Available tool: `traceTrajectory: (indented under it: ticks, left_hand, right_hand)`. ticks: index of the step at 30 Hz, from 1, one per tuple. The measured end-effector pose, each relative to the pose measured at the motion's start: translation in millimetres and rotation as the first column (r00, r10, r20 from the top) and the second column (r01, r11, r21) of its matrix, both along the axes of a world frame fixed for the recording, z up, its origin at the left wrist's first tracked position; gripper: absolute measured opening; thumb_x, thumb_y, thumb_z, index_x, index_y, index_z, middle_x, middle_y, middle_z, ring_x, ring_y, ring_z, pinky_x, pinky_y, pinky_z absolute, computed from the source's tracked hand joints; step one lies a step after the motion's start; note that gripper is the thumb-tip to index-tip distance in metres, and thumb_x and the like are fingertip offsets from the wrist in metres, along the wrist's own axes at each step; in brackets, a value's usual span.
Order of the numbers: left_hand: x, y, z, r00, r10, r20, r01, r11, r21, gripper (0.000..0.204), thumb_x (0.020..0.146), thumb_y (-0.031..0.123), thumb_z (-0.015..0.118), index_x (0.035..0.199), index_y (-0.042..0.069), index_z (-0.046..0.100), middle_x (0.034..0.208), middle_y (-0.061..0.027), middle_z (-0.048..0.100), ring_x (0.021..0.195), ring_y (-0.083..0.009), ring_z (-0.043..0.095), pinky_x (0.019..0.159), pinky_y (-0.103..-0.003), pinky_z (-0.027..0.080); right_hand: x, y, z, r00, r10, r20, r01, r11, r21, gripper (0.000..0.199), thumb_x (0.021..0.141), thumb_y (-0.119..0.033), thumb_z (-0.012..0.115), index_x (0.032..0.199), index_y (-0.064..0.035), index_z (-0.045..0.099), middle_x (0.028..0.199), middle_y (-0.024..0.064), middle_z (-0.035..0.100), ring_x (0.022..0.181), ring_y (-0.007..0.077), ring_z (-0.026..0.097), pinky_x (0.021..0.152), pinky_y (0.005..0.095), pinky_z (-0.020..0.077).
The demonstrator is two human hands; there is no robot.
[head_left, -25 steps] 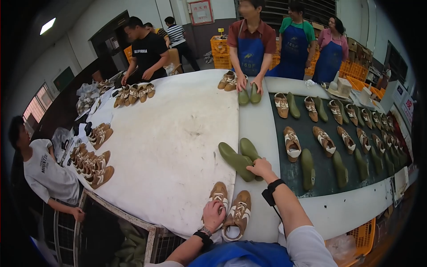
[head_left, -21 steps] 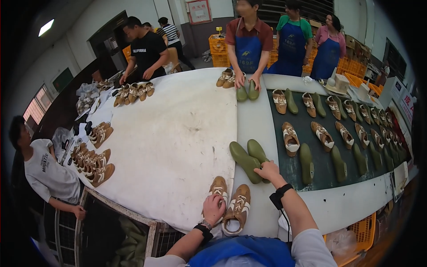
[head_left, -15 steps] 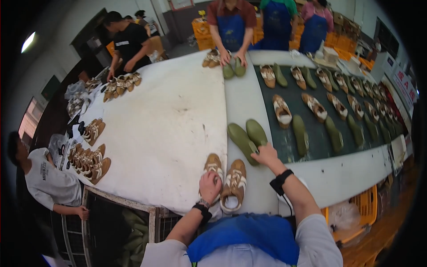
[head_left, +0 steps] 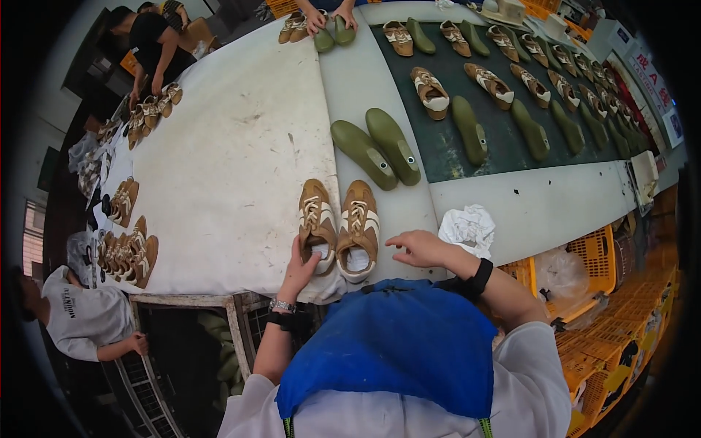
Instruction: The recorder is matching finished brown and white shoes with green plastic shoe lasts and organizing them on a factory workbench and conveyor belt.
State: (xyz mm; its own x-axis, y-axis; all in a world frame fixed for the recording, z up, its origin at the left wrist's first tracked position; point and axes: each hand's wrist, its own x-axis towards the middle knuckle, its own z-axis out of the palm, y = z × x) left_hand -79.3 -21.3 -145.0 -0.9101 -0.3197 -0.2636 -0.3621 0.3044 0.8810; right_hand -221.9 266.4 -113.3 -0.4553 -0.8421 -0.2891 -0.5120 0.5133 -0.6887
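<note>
Two brown-and-white lace-up sneakers stand side by side at the near table edge, toes pointing away from me. My left hand [head_left: 296, 271] grips the left sneaker [head_left: 315, 212] at its heel opening, thumb over the collar and fingers along the outer side. Right of the other sneaker [head_left: 358, 219], my right hand [head_left: 418, 249] hovers with its fingers apart, holding nothing. Just beyond the sneakers lie two green shoe lasts, a left one [head_left: 359, 152] and a right one [head_left: 392, 143], heels toward me.
On a dark green mat [head_left: 453, 157] at the right, sneakers and green lasts stand in rows. Crumpled white paper [head_left: 467, 228] lies near my right wrist. Brown sneakers [head_left: 128, 255] line the left side. Across the table, a co-worker's hands [head_left: 332, 20] touch green lasts. Orange crates [head_left: 595, 252] stand at lower right.
My right hand has let go of the green lasts and drawn back toward me. The left hand has shifted to the left sneaker's heel. My view has tilted downward.
</note>
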Motion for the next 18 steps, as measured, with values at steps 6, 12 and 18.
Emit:
traceTrajectory:
  ticks: [6, 12, 18]
  left_hand:
    - [-6.3, 28.9, 17.1, 0.984, -0.037, 0.173, 0.047, 0.997, -0.057, 0.071, 0.077, 0.036, 0.065, 0.128, 0.004, 0.026, 0.096, -0.0216, 0.06, 0.09, -0.0306, 0.06, 0.076, -0.035, 0.046]
    - [-9.6, 13.8, -39.8, 0.989, 0.007, 0.15, 0.007, 0.996, -0.093, 0.052, 0.076, 0.026, 0.061, 0.113, 0.007, 0.03, 0.076, -0.0185, 0.063, 0.076, -0.0339, 0.062, 0.07, -0.038, 0.048]
    - [-5.1, 24.0, -32.8, 0.979, 0.115, 0.168, -0.06, 0.953, -0.298, 0.044, 0.074, 0.032, 0.059, 0.105, 0.012, 0.036, 0.079, -0.0181, 0.062, 0.08, -0.0391, 0.059, 0.071, -0.046, 0.045]
  right_hand:
    - [-3.6, -6.4, -17.8, 0.984, 0.176, 0.004, -0.174, 0.977, -0.122, 0.058, 0.077, -0.035, 0.062, 0.127, -0.0139, 0.041, 0.102, 0.0163, 0.059, 0.081, 0.0314, 0.061, 0.072, 0.0386, 0.0481]
    - [-1.6, -8.6, -30.8, 0.965, 0.249, -0.088, -0.237, 0.963, 0.125, 0.056, 0.076, -0.048, 0.06, 0.122, -0.0195, 0.048, 0.087, 0.0121, 0.064, 0.079, 0.0323, 0.062, 0.069, 0.0394, 0.0488]
    - [11.0, -12.9, -56.7, 0.955, 0.297, 0.014, -0.296, 0.949, 0.111, 0.041, 0.075, -0.044, 0.062, 0.104, -0.0155, 0.057, 0.087, 0.0126, 0.064, 0.082, 0.0335, 0.06, 0.071, 0.0413, 0.0476]
